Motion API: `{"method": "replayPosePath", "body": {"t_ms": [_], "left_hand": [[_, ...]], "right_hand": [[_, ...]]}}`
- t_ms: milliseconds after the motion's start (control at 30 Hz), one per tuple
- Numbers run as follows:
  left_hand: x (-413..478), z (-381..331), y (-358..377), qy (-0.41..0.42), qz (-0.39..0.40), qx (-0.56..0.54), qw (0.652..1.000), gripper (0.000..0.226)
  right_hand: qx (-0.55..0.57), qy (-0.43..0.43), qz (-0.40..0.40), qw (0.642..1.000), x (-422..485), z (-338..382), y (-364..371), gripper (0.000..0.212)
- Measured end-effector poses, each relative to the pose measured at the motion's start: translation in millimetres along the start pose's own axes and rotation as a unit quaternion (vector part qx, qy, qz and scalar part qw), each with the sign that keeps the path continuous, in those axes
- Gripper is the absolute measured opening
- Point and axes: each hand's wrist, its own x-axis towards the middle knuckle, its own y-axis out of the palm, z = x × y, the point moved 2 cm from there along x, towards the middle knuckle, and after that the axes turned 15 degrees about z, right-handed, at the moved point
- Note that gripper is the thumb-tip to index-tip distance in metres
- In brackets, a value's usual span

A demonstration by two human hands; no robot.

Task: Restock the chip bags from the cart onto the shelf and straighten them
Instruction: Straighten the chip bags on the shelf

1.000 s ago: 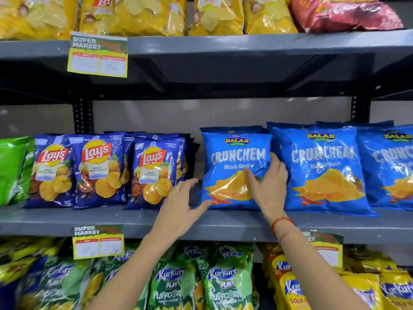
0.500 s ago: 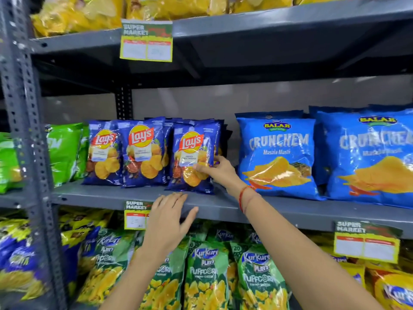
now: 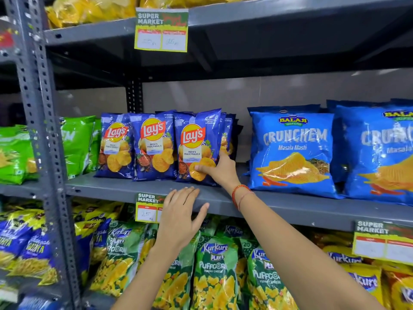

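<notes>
Three rows of dark blue Lay's bags stand upright on the grey middle shelf. My right hand grips the lower right corner of the rightmost front Lay's bag, thumb on its face and fingers behind it. My left hand hovers flat with fingers apart at the shelf's front edge, holding nothing and partly covering a price tag. Light blue Crunchem bags stand to the right, apart from the Lay's rows. The cart is out of view.
Green bags sit left of the Lay's, past a grey perforated upright. Yellow bags fill the top shelf. Kurkure Puffcorn bags crowd the shelf below. A gap lies between the Lay's and Crunchem bags.
My right hand left the Crunchem bag, moved left and took hold of the rightmost Lay's bag. My left hand dropped to the shelf edge. The view shifted left and closer.
</notes>
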Motion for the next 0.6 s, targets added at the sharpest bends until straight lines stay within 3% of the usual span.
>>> {"method": "replayPosePath", "body": {"t_ms": [233,400,600], "left_hand": [[0.3,-0.2,2.7,0.006,-0.007,-0.012,1.0,0.052],[0.2,1.4,3.4,0.013,-0.003,-0.006,1.0,0.055],[7.4,-10.8,-1.1,-0.005,-0.053,-0.041,0.998,0.057]], "right_hand": [[-0.046,0.023,0.0,0.999,-6.9,0.0,-2.0,0.071],[-0.06,-0.016,-0.043,0.997,-20.3,9.7,-17.5,0.079],[-0.08,-0.127,-0.139,0.979,-50.9,35.4,-78.0,0.046]]}}
